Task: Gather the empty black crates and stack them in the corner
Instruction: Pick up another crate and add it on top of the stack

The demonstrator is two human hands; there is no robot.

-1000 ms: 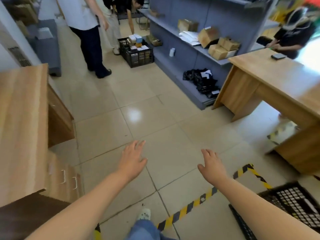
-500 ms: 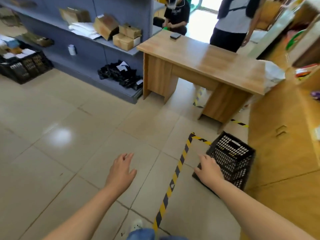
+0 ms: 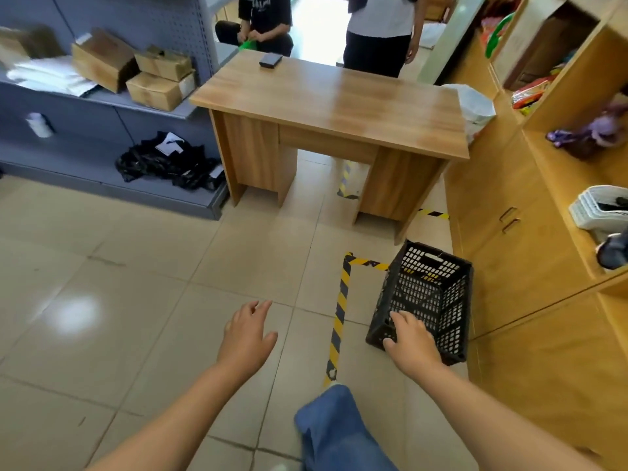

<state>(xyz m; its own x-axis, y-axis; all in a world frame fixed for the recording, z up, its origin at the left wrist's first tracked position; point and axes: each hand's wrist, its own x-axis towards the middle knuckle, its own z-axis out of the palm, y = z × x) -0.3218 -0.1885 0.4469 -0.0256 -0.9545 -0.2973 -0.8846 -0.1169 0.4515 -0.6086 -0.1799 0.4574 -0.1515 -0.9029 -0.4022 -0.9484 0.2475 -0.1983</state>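
Note:
An empty black perforated crate (image 3: 431, 294) stands on the tiled floor inside a corner marked with yellow-black tape (image 3: 341, 311), close to the wooden cabinets. My right hand (image 3: 409, 341) reaches over the crate's near rim, fingers relaxed and spread; whether it touches the rim is unclear. My left hand (image 3: 249, 334) hovers over bare floor to the left of the tape, fingers loosely extended, holding nothing.
A wooden desk (image 3: 333, 107) stands behind the crate, with two people beyond it. Grey shelving (image 3: 102, 107) with cardboard boxes and black bags lines the left. Wooden cabinets (image 3: 530, 232) run along the right. My blue-trousered leg (image 3: 333, 426) is below.
The view has swung right and closer to the crate. My right hand has come over the crate's near rim; my left hand stays out in front, empty.

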